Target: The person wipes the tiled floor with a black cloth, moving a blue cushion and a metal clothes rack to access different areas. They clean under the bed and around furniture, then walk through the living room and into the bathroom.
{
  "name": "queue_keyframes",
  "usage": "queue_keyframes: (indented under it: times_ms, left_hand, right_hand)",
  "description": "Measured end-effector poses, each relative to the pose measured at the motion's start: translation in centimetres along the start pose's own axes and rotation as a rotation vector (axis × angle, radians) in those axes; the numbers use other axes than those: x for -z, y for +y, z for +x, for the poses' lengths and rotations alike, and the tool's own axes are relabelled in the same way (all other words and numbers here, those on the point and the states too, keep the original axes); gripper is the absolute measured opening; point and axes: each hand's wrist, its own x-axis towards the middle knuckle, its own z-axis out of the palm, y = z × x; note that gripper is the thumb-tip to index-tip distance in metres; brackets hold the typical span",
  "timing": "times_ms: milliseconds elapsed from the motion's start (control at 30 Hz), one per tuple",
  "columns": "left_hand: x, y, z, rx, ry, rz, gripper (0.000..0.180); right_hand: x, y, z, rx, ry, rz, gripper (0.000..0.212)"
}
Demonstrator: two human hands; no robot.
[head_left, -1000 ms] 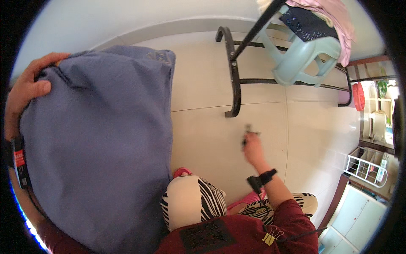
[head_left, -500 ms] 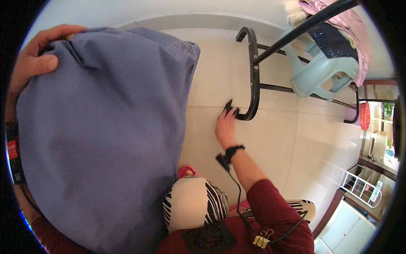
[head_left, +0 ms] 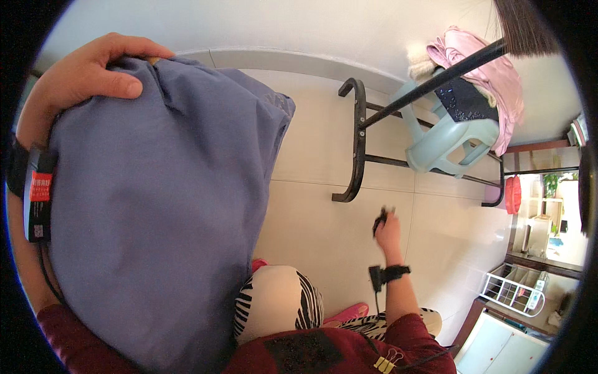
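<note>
Matte blue-grey cloth (head_left: 156,193), bulging and creased, stands at my left; my left hand (head_left: 87,75) clamps its top edge, thumb in front. My right hand (head_left: 389,234) has fingers closed on a small black object (head_left: 379,222), blurred, above smooth cream floor tiles (head_left: 311,224). Beyond: black tubular rack (head_left: 359,143), moulded plastic stool (head_left: 436,142).

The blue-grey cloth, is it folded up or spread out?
Spread out: the blue-grey cloth shows one broad, mostly smooth surface, creased near the left hand.
</note>
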Motion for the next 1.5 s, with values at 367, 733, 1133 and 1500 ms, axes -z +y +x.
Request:
queue_keyframes:
  times_ms: [367,733,1133,1500]
  left_hand:
    - [0.9,-0.4,1.0,-0.036,-0.099,-0.033,0.062]
    - [1.4,-2.0,1.4,-0.064,-0.141,-0.118,0.065]
    - [0.9,-1.6,1.3,-0.039,-0.101,-0.148,0.066]
    - [0.3,0.3,0.9,0.038,-0.048,-0.152,0.064]
  right_hand:
    - [12.5,-16.6,24.8,0.915,0.137,0.142,0.042]
    - [12.8,-21.1,35.3,0.689,-0.318,0.006,0.030]
    - [12.1,-14.8,24.3,1.093,0.029,-0.100,0.046]
    - [13.3,-12.8,18.6,0.995,-0.104,0.026,0.043]
